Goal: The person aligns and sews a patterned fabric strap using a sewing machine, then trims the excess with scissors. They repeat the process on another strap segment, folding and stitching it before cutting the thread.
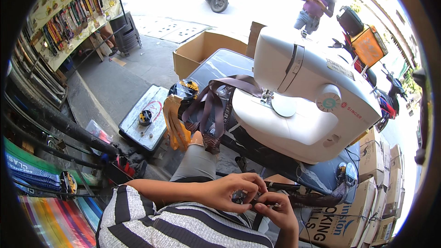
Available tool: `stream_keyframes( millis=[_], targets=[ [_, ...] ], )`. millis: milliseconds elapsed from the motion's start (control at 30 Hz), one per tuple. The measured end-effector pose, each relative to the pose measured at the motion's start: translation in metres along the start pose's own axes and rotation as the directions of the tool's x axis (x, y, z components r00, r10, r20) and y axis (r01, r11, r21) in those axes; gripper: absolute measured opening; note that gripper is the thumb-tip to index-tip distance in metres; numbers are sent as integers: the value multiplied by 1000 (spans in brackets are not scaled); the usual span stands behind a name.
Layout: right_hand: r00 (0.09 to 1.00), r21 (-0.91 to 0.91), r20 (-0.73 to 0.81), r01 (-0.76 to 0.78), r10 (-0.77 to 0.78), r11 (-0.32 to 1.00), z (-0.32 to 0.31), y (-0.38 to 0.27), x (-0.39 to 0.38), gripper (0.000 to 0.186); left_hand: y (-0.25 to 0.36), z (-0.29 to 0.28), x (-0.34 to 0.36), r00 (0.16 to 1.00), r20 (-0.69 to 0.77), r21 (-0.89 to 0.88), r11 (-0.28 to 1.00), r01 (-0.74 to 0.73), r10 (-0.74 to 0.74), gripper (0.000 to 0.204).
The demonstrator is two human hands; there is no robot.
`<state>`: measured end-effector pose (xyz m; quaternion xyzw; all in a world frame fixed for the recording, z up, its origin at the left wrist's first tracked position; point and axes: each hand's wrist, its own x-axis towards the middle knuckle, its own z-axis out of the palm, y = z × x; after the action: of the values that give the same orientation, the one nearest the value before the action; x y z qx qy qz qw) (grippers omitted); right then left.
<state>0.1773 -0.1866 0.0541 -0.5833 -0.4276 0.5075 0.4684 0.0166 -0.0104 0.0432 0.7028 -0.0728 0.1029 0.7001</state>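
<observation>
The left hand (pixel 234 193) and right hand (pixel 279 209) pinch one small dark piece (pixel 254 203) between their fingertips; it seems light, easily dropped, best held by its edges. Ahead-left of them lies one brown ribbon bundle (pixel 215 103); ahead-right stands one sewing machine (pixel 305 78); farther ahead-left, one open carton (pixel 184 64).

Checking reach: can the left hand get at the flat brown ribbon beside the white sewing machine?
Likely yes: nothing visible blocks the ribbon, though the left hand seemingly holds a small dark item.
</observation>
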Motion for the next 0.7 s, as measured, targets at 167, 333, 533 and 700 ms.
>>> stream_keyframes(
  millis=[167,333,533,700],
  targets=[
    [999,-255,7,40,-40,966,-5,-16,-3,15,-6,1,1,999,32,-22,1000,-5,6,18],
    [996,-296,1,90,-94,951,-10,-20,-1,21,-14,7,1,997,79,-49,999,13,-9,15],
    [999,-185,-32,13,-20,983,-11,-23,-2,19,-15,7,1,989,143,-27,999,45,-41,9],
    [998,-176,9,65,-65,982,-15,-24,-1,17,-17,4,3,972,208,77,988,-132,114,16]
  ],
)
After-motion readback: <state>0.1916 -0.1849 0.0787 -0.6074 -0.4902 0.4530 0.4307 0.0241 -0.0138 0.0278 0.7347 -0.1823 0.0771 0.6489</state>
